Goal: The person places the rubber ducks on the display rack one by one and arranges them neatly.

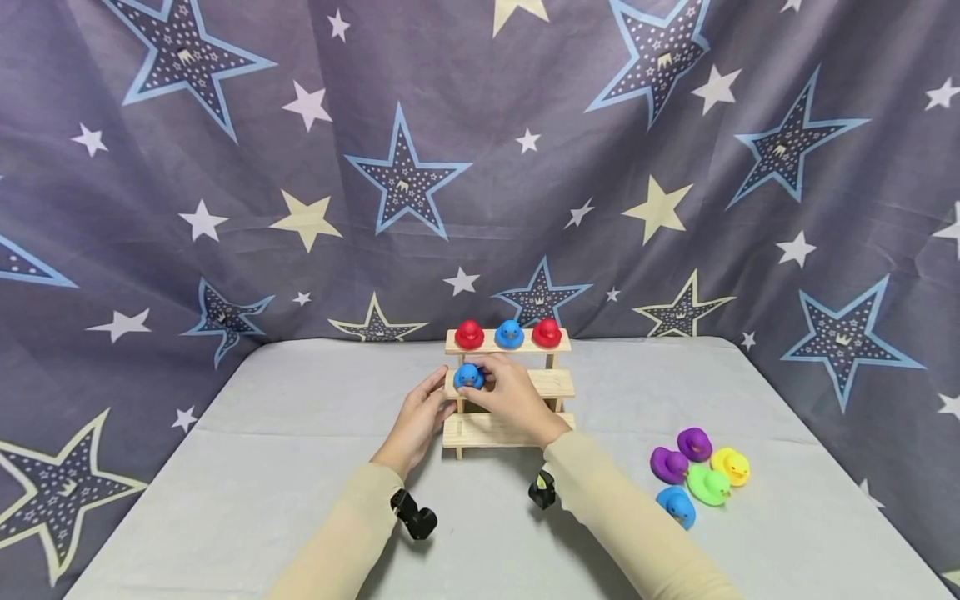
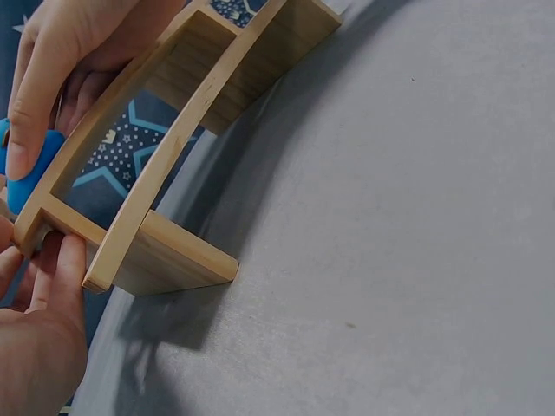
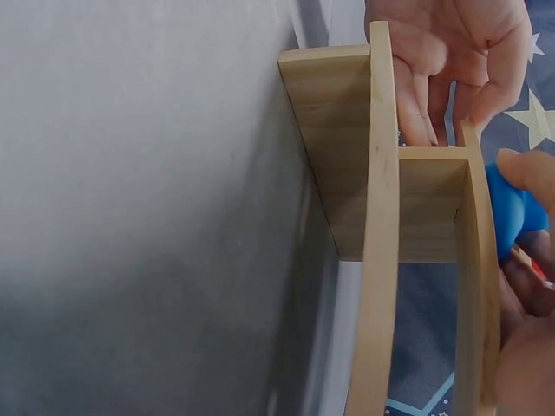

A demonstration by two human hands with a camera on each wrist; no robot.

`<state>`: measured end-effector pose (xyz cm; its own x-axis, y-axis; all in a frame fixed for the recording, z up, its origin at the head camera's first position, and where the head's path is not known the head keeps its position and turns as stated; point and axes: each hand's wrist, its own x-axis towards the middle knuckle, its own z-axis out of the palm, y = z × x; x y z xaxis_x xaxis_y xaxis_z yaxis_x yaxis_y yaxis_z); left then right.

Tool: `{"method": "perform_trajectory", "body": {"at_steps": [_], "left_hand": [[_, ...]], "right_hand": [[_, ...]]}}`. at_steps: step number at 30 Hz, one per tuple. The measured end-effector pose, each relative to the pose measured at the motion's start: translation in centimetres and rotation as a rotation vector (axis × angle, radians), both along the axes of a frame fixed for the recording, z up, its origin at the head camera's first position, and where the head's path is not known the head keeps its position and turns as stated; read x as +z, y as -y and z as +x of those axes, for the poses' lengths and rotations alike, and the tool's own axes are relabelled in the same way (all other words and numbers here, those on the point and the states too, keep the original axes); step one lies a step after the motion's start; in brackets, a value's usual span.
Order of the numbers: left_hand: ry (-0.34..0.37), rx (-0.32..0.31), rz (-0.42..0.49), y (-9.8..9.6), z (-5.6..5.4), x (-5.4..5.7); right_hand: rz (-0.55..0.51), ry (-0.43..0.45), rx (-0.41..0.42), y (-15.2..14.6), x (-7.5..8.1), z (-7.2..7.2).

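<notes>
A three-tier wooden display stand (image 1: pixel 491 431) stands at the middle of the table. My right hand (image 1: pixel 512 393) pinches a blue rubber duck (image 1: pixel 468 377) between thumb and fingers at the left end of the middle shelf. In the right wrist view the blue duck (image 3: pixel 508 208) sits right against the board. My left hand (image 1: pixel 418 423) grips the left end of that same shelf; in the left wrist view its fingers (image 2: pixel 62 277) reach under the board. On the top shelf stand a red duck (image 1: pixel 469 335), a blue duck (image 1: pixel 509 335) and another red duck (image 1: pixel 547 333).
To the right on the grey-covered table (image 1: pixel 225 500) lies a loose group: two purple ducks (image 1: pixel 669 465), a yellow duck (image 1: pixel 731 467), a green duck (image 1: pixel 708 485) and a blue duck (image 1: pixel 677 507). A star-patterned curtain (image 1: pixel 480 108) hangs close behind the stand.
</notes>
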<state>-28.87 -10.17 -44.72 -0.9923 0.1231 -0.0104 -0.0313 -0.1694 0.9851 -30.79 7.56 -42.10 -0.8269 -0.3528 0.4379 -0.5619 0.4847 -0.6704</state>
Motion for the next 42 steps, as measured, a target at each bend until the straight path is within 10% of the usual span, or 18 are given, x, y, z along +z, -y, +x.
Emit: {"method": "perform_trajectory", "body": {"at_steps": [21,42], "left_hand": [[-0.013,-0.003,-0.008,0.1,0.0,-0.1],[-0.008,-0.002,0.002,0.1,-0.1,-0.2]], "right_hand": [[0.029,0.029,0.046,-1.2,0.7,0.7],[0.108,-0.009,-0.004,-9.3,2.1,3.0]]}}
